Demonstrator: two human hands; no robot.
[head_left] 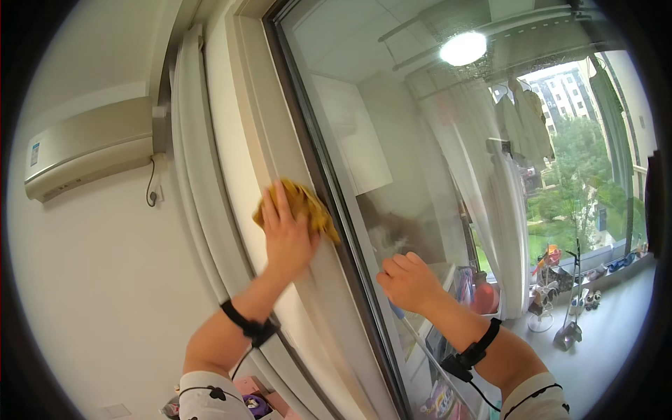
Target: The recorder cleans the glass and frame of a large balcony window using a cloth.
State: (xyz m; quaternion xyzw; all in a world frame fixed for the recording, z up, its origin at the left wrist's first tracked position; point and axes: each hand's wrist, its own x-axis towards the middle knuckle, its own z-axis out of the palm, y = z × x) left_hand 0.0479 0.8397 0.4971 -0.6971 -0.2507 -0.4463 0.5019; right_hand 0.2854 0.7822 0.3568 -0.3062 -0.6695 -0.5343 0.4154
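My left hand presses a mustard-yellow cloth flat against the pale casing beside the glass door. The fingers lie spread over the cloth, which bunches out past the fingertips and along the right side of the hand. My right hand is curled into a fist in front of the large glass pane, near its dark frame. Nothing shows in that fist; whether its knuckles touch the glass I cannot tell. Both forearms wear black straps with a small device and a cable.
Grey curtains hang left of the casing, and a wall-mounted air conditioner is farther left. Behind the glass are a white sheer curtain, hanging clothes, a long-handled dustpan and shoes. Pink boxes stand low down.
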